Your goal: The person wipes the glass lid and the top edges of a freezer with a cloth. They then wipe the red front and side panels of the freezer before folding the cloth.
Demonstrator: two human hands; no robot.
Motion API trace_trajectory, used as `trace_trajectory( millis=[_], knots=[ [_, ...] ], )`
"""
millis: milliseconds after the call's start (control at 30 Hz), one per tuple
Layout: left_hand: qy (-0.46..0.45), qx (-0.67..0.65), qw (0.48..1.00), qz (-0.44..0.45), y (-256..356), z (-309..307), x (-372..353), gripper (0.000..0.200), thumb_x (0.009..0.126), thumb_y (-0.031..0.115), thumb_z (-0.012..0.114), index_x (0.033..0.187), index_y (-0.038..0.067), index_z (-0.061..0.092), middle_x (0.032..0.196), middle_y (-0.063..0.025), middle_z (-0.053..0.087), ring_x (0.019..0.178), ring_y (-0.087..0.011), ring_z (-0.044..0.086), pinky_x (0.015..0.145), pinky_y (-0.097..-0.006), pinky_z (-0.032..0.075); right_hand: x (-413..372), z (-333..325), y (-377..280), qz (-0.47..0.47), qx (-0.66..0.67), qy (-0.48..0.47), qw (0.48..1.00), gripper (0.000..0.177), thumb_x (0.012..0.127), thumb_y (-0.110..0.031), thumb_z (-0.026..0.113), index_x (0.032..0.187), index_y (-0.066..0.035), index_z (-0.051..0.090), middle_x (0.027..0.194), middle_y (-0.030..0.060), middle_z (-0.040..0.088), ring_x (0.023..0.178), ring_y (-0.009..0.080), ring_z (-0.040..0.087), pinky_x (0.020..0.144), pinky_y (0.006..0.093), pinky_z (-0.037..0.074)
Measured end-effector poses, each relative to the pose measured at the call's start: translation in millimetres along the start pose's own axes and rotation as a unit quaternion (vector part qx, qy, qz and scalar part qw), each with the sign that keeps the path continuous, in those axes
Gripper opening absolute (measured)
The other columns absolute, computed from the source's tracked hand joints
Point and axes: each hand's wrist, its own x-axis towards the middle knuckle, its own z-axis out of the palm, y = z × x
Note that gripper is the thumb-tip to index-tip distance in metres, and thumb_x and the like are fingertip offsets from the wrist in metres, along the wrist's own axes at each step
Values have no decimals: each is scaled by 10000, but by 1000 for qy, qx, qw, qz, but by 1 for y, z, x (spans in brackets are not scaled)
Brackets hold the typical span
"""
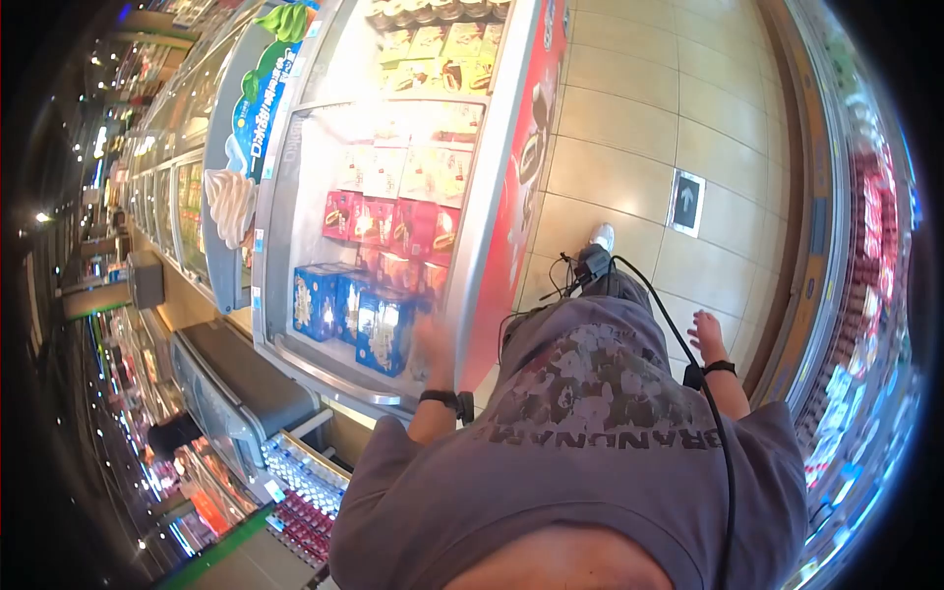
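Note:
My left hand [431, 346] is smeared by motion at the near corner of a lit chest freezer [472, 197], overlapping its edge in this view. Close to that hand, blue boxes [385, 329] are stacked inside the freezer. Red packages [398, 224] and pale ones [413, 169] lie farther in, with yellow boxes [438, 74] beyond them. On the other side of my body, my right hand [705, 332] hangs over the tiled floor with its fingers apart and nothing in them. Dark bands circle both wrists.
An aisle floor [615, 128] of beige tiles runs ahead, with an arrow sign [686, 203] on it. Shelving with packed goods [880, 226] lines the right side. More freezers [177, 211] stand at left, past a sign with ice-cream shapes [231, 202]. A black cable [703, 393] crosses my shirt.

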Motion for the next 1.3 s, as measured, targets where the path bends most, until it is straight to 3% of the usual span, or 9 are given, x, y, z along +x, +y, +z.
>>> trace_trajectory(
  millis=[133,233,367,433,567,733,867,967,1300],
  knots=[
    [-38,24,996,-73,36,6,20,341,856,79,609,1177,30,710,1082,-220,704,1024,-402,656,915,-485,505,44,-4,-150,-71,-38,-10,997,443,985,-424,504,1284,-112,598,1275,96,625,999,257,671,797,438,512],
    [0,10,999,43,88,12,56,345,854,61,600,1181,28,706,1065,-217,705,987,-400,661,890,-487,512,83,-6,-241,-169,-57,-2,984,400,986,-394,510,1242,-112,631,1212,83,648,930,230,685,726,384,509],
    [-65,-12,998,6,164,48,140,348,856,56,598,1186,15,700,1056,-229,705,981,-406,668,887,-481,520,51,0,-345,-242,-80,-19,967,400,1002,-365,515,1240,-64,628,1185,73,652,946,205,665,750,344,503],
    [60,-97,971,211,207,71,182,344,869,63,599,1193,-8,690,1052,-242,703,995,-418,670,900,-469,522,51,0,-369,-258,-77,-24,963,391,1020,-360,509,1238,-58,629,1180,68,659,943,200,662,762,345,503],
    [54,-144,950,273,309,87,258,324,888,73,600,1183,-30,683,1050,-255,699,1006,-426,669,909,-464,524,76,-13,-373,-248,-67,-13,966,374,1030,-360,521,1235,-67,634,1135,60,667,892,196,675,720,345,507],
    [18,-146,947,284,415,111,344,308,895,58,612,1178,-43,679,1049,-266,697,993,-432,673,904,-459,527,90,-33,-358,-106,29,68,992,343,979,-324,583,1184,-57,653,1066,90,674,883,210,683,694,339,524],
    [10,-150,942,301,477,147,416,304,882,50,603,1169,-10,685,1012,-261,684,959,-447,647,867,-482,517,111,-33,-330,-6,175,104,979,395,969,-341,545,1285,-111,602,1219,108,641,976,275,675,763,458,505],
    [-26,-121,942,311,536,146,464,289,882,51,591,1146,18,704,947,-256,681,901,-466,638,832,-507,514,91,-17,-371,62,171,105,978,432,968,-343,537,1326,-103,576,1295,112,610,1041,285,659,839,482,498],
    [-133,-35,953,271,679,176,574,279,893,57,555,1125,17,705,946,-270,697,937,-454,670,834,-520,532,97,5,-498,17,227,61,972,466,993,-358,502,1373,-93,552,1351,116,582,1123,282,635,903,454,502]
  ],
)
